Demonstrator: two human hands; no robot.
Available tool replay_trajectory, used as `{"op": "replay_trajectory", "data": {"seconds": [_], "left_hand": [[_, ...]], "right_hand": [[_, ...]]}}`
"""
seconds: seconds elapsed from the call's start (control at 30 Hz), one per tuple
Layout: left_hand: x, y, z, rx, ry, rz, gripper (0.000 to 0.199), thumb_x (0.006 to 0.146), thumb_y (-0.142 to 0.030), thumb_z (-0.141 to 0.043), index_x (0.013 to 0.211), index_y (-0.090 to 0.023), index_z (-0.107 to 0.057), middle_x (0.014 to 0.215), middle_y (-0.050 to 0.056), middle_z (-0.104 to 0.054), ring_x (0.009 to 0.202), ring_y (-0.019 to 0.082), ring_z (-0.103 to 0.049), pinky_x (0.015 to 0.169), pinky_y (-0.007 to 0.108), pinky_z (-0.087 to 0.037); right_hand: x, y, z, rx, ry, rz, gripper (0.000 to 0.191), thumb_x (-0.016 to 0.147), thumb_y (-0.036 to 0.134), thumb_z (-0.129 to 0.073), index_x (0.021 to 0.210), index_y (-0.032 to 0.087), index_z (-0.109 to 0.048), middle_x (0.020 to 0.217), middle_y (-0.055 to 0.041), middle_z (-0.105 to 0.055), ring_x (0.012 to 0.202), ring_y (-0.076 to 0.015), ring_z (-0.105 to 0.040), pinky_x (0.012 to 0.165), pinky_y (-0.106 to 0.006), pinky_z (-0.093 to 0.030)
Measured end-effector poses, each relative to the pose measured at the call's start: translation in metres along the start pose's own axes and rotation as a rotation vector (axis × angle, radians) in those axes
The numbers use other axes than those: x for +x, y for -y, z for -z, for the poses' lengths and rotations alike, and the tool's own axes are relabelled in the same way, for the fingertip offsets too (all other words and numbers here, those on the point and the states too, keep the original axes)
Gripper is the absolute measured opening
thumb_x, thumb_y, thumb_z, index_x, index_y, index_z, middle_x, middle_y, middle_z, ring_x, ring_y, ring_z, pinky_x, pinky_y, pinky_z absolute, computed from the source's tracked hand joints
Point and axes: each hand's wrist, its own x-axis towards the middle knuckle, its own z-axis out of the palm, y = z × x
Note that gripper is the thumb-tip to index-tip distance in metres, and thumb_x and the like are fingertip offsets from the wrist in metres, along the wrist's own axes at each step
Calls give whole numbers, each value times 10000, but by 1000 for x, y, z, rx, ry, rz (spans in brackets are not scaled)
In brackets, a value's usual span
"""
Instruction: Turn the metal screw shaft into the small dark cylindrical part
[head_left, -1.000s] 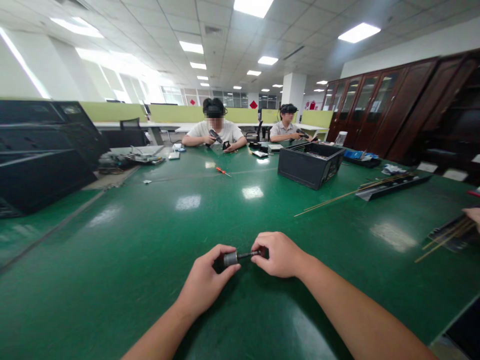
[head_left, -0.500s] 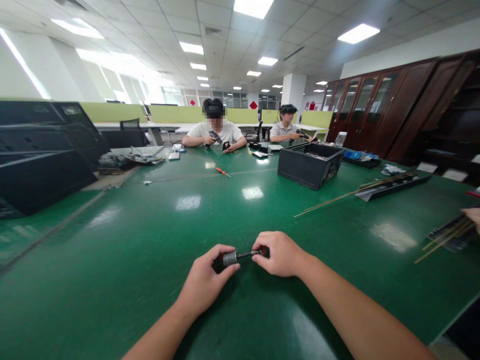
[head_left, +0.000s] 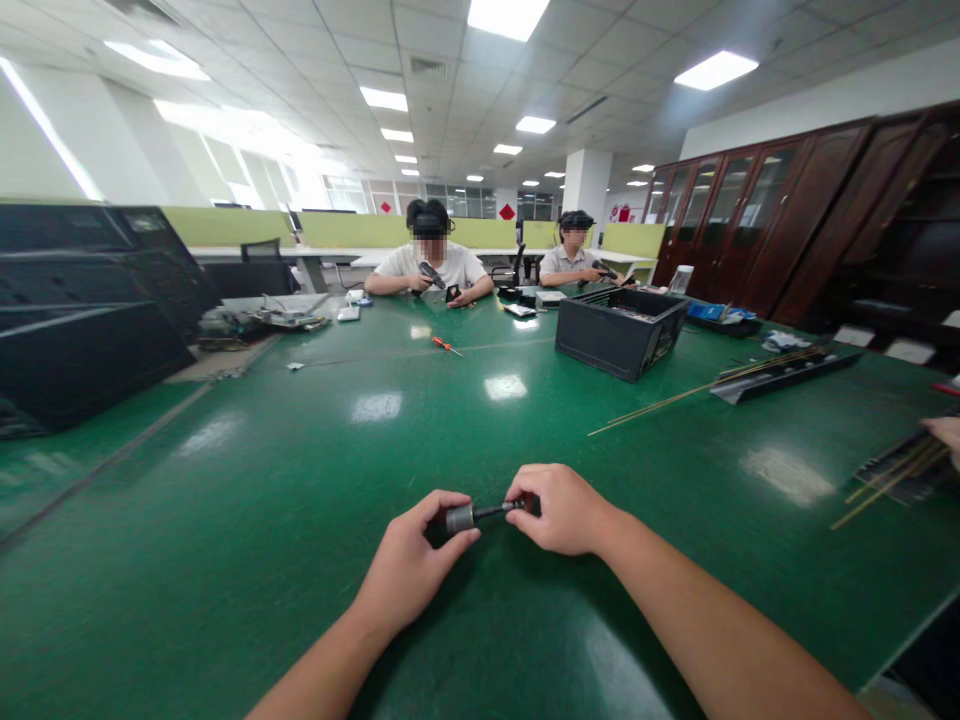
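Observation:
Low over the green table (head_left: 300, 470), my left hand (head_left: 416, 560) grips the grey cylindrical end (head_left: 460, 518) of a small part between thumb and fingers. A thin dark shaft (head_left: 491, 510) runs to the right from that cylinder. My right hand (head_left: 562, 508) pinches the shaft's far end, and its fingertips partly hide that end. The part lies roughly level between both hands.
An orange screwdriver (head_left: 442, 344) lies mid-table. Behind it stands a black case (head_left: 619, 332). Thin rods (head_left: 660, 400) and a metal tray (head_left: 787, 375) are at the right. Two people (head_left: 429, 262) sit opposite. Another person's hand (head_left: 945, 432) is at the right edge.

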Motion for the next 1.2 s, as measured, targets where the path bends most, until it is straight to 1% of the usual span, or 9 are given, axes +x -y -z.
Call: {"op": "replay_trajectory", "data": {"seconds": [0.17,0.37,0.53,0.83,1.2], "left_hand": [[0,0,0,-7,-6,2,250,800,-333,-666,1029,-234,-670,977,20,-717,916,221,-663,845,347,-528],[1,3,0,-19,4,6,264,808,-351,-664,1041,-228,-659,990,30,-712,928,227,-658,854,356,-518],[1,4,0,-25,10,18,250,809,-343,-672,1038,-246,-655,990,6,-705,933,215,-654,856,339,-504],[0,5,0,-39,26,48,268,810,-367,-674,1050,-251,-642,996,-2,-696,943,216,-641,864,349,-477],[1,7,-1,-48,22,55,281,808,-381,-679,1055,-252,-641,1000,0,-692,937,212,-643,864,351,-479]], "right_hand": [[0,-1,1,2,0,7,83,796,203,-677,876,182,-685,814,-22,-666,742,-154,-609,699,-262,-437],[0,-2,1,-13,-7,12,84,802,214,-671,878,182,-682,809,-18,-662,735,-151,-608,692,-260,-434],[-1,-2,2,-18,-10,12,84,800,211,-672,878,183,-684,804,-17,-661,730,-149,-603,686,-260,-428],[-1,-2,3,-19,-13,10,89,802,222,-664,878,183,-688,797,-10,-657,717,-140,-598,670,-249,-418],[-1,-3,5,-17,-15,5,76,797,223,-669,860,183,-684,798,-11,-657,720,-141,-597,673,-249,-414]]}}
